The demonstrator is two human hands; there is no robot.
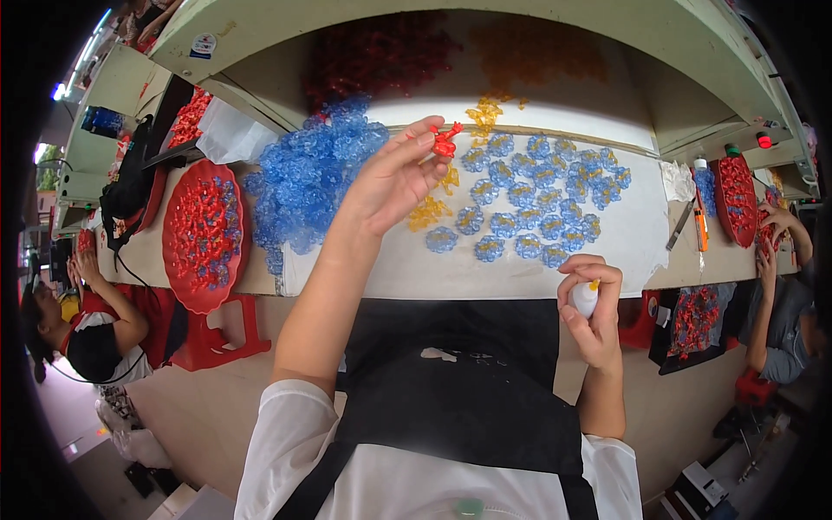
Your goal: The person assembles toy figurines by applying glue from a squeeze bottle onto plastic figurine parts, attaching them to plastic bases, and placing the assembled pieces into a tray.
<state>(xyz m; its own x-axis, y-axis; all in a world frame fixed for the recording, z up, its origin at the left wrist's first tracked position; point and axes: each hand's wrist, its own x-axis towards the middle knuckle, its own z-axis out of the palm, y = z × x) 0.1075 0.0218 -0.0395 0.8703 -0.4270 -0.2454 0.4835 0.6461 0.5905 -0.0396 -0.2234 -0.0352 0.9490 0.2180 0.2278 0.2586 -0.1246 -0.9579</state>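
My left hand (394, 178) is raised over the white work surface and pinches a small red plastic figure (445, 143) between thumb and fingertips. Near the front edge of the table, my right hand (604, 325) wraps round a small white squeeze bottle (585, 299) with a yellow tip. Between and beyond the hands, many translucent blue flower-shaped pieces (524, 195) lie spread out, several with yellow parts on them. Loose yellow pieces (429, 212) lie just right of my left wrist. A big heap of blue pieces (316, 165) stands to the left of that forearm.
A red tray (206, 238) of red and blue pieces stands at the far left. Under the shelf (607, 26) lie red and orange piles. A knife (680, 227) and an orange cutter (700, 225) lie at the right. People work on both sides.
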